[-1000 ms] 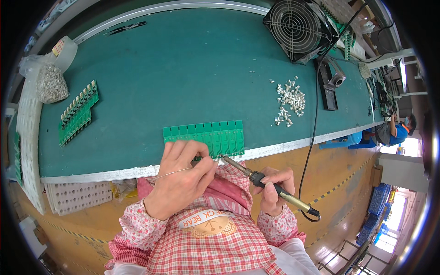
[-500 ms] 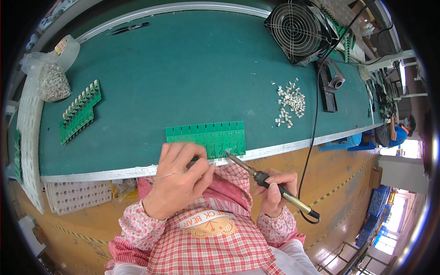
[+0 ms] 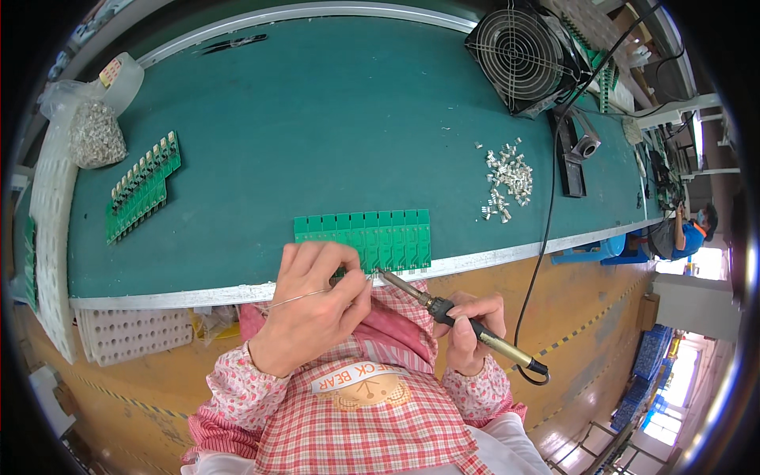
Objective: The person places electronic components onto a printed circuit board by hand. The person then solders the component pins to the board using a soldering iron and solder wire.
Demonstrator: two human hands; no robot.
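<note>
1. Green circuit-board panel [image 3: 389, 236]: lies flat at the near edge of the workbench [image 3: 317, 127], notched along its far side, partly hidden at the near left.
2. Left hand [image 3: 313, 309]: curls over the panel's near left part, with thumb and forefinger brought narrowly together. Cannot make out the contents of that pinch.
3. Thin wire-like strand [image 3: 301, 298]: crosses the back of the left hand.
4. Right hand [image 3: 475, 321]: closes around the handle of the soldering iron [image 3: 441, 308].
5. Soldering iron: slants up and leftward to the panel's near side, tip just beside the left fingertips. Cannot tell contact from a close hover.
6. Black cable [image 3: 548, 207]: loops from the iron's rear end, then runs across the workbench's right part.
7. Small silvery connectors [image 3: 513, 178]: lie heaped right of the panel, inward from the near edge.
8. Soldering-iron stand [image 3: 571, 162]: sits right of the heap.
9. Black fan with wire guard [image 3: 518, 57]: stands toward the far right corner.
10. Second circuit-board panel [image 3: 146, 190]: rests aslant near the left edge, bearing a row of pale connectors.
11. Clear bag of small parts [image 3: 96, 136]: slumps near the far left corner, beside a tape roll [image 3: 127, 83].
</note>
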